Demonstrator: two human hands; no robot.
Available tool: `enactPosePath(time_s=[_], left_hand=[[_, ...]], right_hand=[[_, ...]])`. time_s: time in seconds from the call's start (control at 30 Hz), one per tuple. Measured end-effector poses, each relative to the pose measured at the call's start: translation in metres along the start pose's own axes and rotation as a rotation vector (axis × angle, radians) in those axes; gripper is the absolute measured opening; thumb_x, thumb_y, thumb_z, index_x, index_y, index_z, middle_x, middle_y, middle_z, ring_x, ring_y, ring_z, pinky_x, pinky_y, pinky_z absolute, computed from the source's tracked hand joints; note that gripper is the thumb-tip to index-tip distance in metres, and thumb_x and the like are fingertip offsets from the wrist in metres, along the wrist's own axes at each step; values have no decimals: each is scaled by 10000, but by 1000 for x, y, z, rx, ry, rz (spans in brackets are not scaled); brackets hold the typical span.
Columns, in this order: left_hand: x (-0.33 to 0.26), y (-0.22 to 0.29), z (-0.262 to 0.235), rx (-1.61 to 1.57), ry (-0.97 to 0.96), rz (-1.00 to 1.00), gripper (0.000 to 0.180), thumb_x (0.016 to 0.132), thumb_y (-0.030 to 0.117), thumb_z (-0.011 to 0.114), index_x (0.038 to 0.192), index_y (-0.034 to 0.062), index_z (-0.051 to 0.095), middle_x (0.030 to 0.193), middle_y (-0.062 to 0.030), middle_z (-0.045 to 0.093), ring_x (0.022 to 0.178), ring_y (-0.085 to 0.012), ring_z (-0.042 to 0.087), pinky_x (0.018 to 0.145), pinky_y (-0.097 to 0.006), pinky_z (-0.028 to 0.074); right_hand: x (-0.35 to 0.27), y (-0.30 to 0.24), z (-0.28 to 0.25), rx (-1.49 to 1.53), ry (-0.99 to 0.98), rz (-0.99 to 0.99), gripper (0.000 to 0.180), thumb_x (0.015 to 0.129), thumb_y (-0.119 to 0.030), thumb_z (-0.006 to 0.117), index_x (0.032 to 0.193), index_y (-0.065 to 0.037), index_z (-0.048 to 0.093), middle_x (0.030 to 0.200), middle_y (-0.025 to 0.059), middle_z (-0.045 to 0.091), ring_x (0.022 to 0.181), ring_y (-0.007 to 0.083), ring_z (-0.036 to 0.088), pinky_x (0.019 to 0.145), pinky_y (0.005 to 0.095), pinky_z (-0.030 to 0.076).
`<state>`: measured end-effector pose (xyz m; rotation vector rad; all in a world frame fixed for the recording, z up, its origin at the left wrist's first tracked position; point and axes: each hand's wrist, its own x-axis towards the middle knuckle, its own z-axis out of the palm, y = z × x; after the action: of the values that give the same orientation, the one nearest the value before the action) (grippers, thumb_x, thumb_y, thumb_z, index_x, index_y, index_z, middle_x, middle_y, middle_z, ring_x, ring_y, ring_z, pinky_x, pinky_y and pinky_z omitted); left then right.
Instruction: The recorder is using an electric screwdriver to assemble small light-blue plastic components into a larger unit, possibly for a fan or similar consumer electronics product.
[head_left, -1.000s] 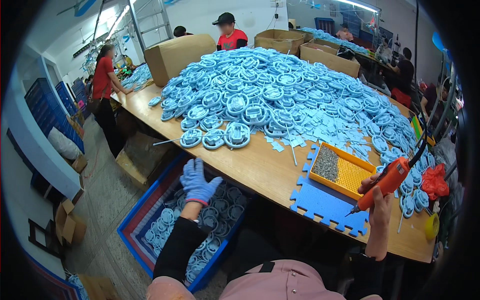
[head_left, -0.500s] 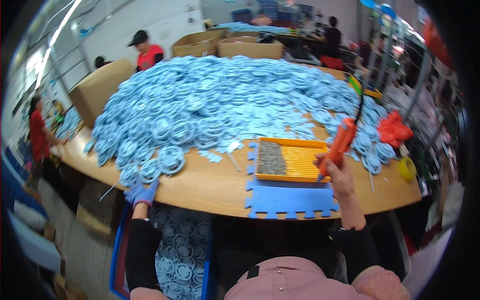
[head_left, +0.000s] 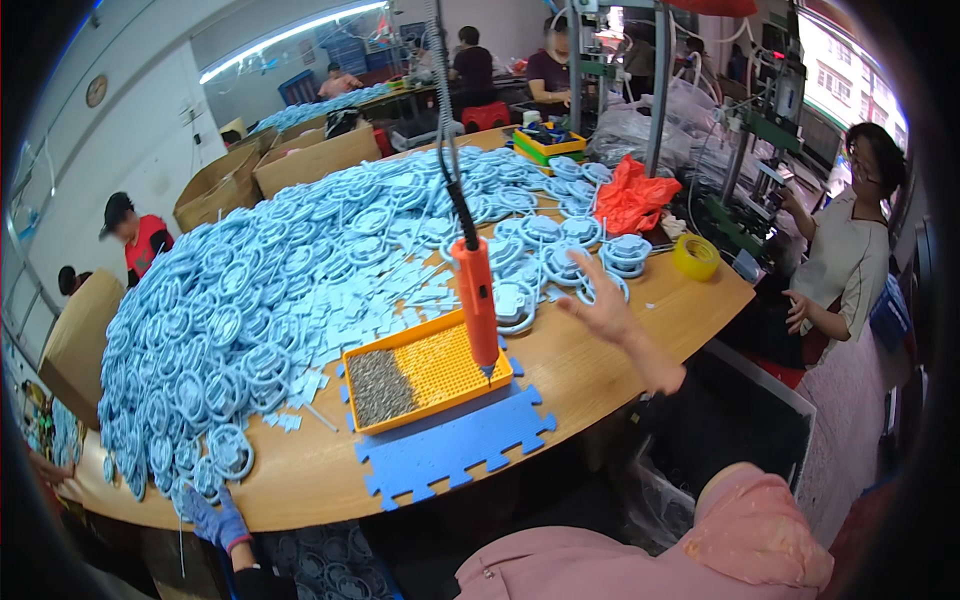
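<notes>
My left hand (head_left: pixel 218 520), in a purple-blue glove, lies at the table's front left edge, fingers apart. Its fingertips touch or nearly touch a light blue round plastic part (head_left: pixel 206 478) at the edge of the heap. My right hand (head_left: pixel 604 308) is bare and raised over the table's right side, holding nothing, with its fingers spread. To its left an orange electric screwdriver (head_left: pixel 475 305) hangs upright from a cable, its bit above the right end of a yellow tray (head_left: pixel 440 401). Small grey screws (head_left: pixel 383 388) fill the tray's left part. Under it lies a blue foam mat (head_left: pixel 450 450).
A large heap of light blue parts (head_left: pixel 230 290) covers much of the wooden table (head_left: pixel 640 330). A red plastic bag (head_left: pixel 635 195) and yellow tape roll (head_left: pixel 696 257) lie at the right. A person (head_left: pixel 850 250) stands beyond the right edge. A bin (head_left: pixel 770 400) stands below.
My right hand has let go of the screwdriver, which now hangs free, and has moved away to the right. The view has turned to the right. My left hand stays at the table edge.
</notes>
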<state>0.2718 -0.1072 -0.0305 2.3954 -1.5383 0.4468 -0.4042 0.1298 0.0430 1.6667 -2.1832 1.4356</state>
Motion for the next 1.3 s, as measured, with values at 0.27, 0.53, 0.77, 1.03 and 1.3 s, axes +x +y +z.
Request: enactPosePath(time_s=[0.27, 0.53, 0.77, 1.03, 1.3], left_hand=[[-13, 38, -2, -24, -55, 222, 818, 843, 507, 590, 1472, 97, 266, 1516, -117, 278, 1408, -294, 222, 1116, -433, 213], [-35, 84, -58, -348, -129, 368, 741, 859, 469, 589, 1376, -21, 384, 1420, -259, 372, 1321, -385, 338, 1093, -438, 266], [-30, 86, -52, -479, -170, 422, 695, 907, 404, 561, 1372, -69, 354, 1424, -263, 362, 1329, -379, 324, 1102, -425, 252], [-25, 102, -42, -320, -114, 313, 735, 915, 475, 486, 1389, -66, 334, 1420, -284, 355, 1327, -402, 323, 1110, -422, 239], [-19, 104, -20, -32, 9, 340, 729, 902, 470, 495, 1348, -96, 386, 1380, -315, 392, 1303, -437, 351, 1100, -438, 261]], right_hand=[[56, 148, -22, -877, -116, 345, 1063, 655, -840, 503, 1455, -166, 312, 1520, 181, 199, 1405, 424, 97, 1052, 683, 74], [162, 119, 107, -430, -337, 251, 1114, 652, -878, 450, 1492, -181, 226, 1549, 210, 69, 1411, 456, -46, 1050, 690, 22], [232, 104, 151, -55, -476, 40, 942, 686, -748, 594, 1371, -118, 445, 1429, 238, 346, 1321, 408, 306, 1052, 519, 279], [329, 327, -39, -568, 362, 128, 573, 691, -496, 723, 991, -12, 657, 1080, 227, 605, 1026, 370, 571, 882, 437, 462], [354, 376, -69, -625, -61, 760, 1044, 627, -773, 619, 1441, -182, 342, 1406, 306, 342, 1312, 455, 336, 1057, 499, 315]])
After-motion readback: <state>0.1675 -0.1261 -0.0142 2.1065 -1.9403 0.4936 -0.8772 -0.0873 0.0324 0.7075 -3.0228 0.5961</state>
